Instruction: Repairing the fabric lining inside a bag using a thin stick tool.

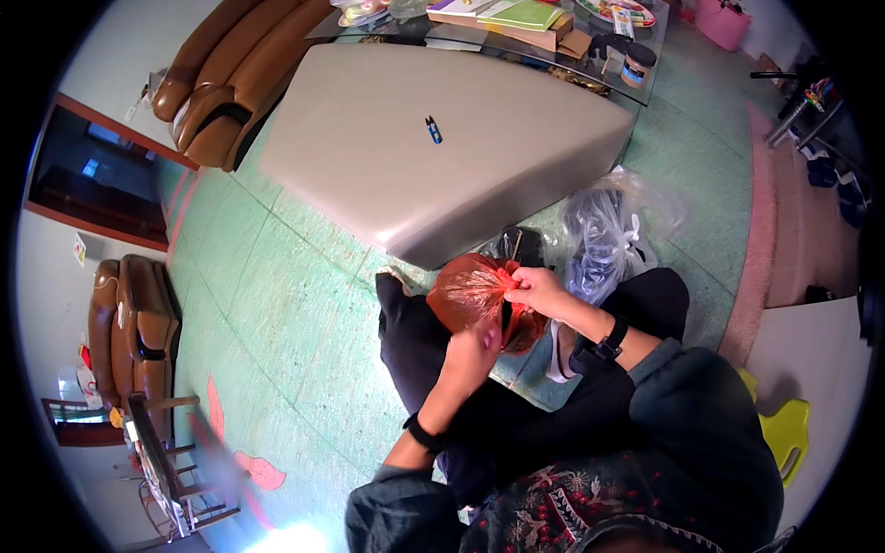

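Note:
A filled red plastic bag [461, 293] sits low between my legs, its top gathered into a bunch. My right hand [539, 289] pinches that gathered neck between thumb and fingers. Against the near side of the bag is my left hand [472, 354], fingers curled in and somewhat blurred; what they hold, if anything, does not show. Just beyond the red bag lies a black plastic bag [525, 244]. To its right stands a knotted clear plastic bag [601, 241] with contents I cannot make out.
Ahead is a large grey-beige padded block [433, 175] with small blue thread snips [433, 130] on top. A glass table [653, 55] behind it carries papers, a jar [637, 65] and a plate. Brown sofas [235, 69] stand left, a yellow-green stool [785, 439] right.

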`<act>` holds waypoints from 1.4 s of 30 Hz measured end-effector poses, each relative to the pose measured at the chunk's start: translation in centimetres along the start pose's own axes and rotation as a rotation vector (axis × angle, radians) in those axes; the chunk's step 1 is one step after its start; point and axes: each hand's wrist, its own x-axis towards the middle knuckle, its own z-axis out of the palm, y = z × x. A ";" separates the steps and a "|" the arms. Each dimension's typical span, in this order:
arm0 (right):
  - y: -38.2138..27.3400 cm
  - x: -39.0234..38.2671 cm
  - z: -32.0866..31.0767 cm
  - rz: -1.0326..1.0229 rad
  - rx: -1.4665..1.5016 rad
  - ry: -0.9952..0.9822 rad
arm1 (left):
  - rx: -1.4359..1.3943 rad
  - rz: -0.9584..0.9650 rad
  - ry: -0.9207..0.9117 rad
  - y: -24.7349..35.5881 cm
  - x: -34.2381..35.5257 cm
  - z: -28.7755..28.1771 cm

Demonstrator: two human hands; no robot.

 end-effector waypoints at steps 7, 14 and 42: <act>3.9 -0.7 -1.9 0.125 0.030 0.052 | 0.470 -0.289 -0.051 0.3 -18.5 0.3; 7.4 0.7 -5.0 0.228 0.139 0.233 | -0.101 -0.862 -0.188 0.0 -28.6 -0.5; 10.8 1.2 -7.0 0.233 0.122 0.381 | 0.664 0.336 0.189 -3.0 -30.3 2.6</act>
